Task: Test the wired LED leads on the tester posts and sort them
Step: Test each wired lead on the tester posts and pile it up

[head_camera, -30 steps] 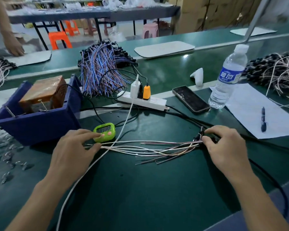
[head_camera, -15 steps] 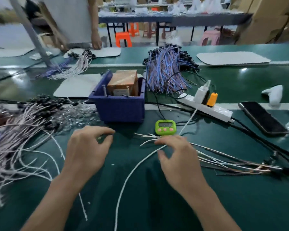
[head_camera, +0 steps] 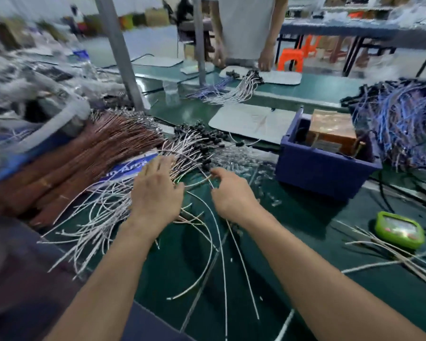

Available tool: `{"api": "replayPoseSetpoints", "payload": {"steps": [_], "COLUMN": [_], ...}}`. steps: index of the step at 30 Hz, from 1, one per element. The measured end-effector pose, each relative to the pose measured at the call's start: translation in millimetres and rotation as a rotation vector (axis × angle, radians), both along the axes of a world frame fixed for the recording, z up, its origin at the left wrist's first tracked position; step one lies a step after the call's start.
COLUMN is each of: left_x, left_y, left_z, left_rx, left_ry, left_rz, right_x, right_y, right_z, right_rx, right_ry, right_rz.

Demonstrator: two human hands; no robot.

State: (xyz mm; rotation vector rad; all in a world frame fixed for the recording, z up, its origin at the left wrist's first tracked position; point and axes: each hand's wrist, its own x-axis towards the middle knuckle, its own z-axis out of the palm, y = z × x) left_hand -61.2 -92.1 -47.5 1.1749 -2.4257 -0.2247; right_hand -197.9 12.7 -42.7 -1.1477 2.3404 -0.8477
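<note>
Where the left hand touches, pale black-capped leads splay loosely.

**A:** Two arms in shot, and both are bare: the left forearm and the right forearm show skin right down to the bottom edge.

**B:** Same further up: a bare left hand and a bare right hand. The fingers are a touch blurred, so I can't make out any nail detail.

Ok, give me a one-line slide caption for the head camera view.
Left hand and right hand reach into the white lead pile left of the blue bin.
</note>
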Motion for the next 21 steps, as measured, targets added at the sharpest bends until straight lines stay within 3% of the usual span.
{"api": "replayPoseSetpoints", "payload": {"steps": [6, 11, 15, 18, 21], "left_x": [-17, -15, -11, -9, -6], "left_y": [-35, -37, -39, -35, -29], "left_z": [-15, -24, -21, -16, -12], "left_rx": [0.091, 0.046, 0.154, 0.17, 0.046], "left_ry": [-0.103, -0.004, 0.127, 0.174, 0.141], "left_rz": [-0.031, -0.016, -0.014, -0.014, -0.034], "right_x": [-9, -20, -23, -23, -28], "right_y": [-52, -74, -66, -46, -22], "right_z": [-2, -6, -4, 4, 30], "right_rx": [-0.013, 0.062, 0.028, -0.109, -0.275], "right_ry": [0.245, 0.518, 0.642, 0.596, 0.377], "right_rz": [0.027, 0.069, 0.111, 0.076, -0.074]}}
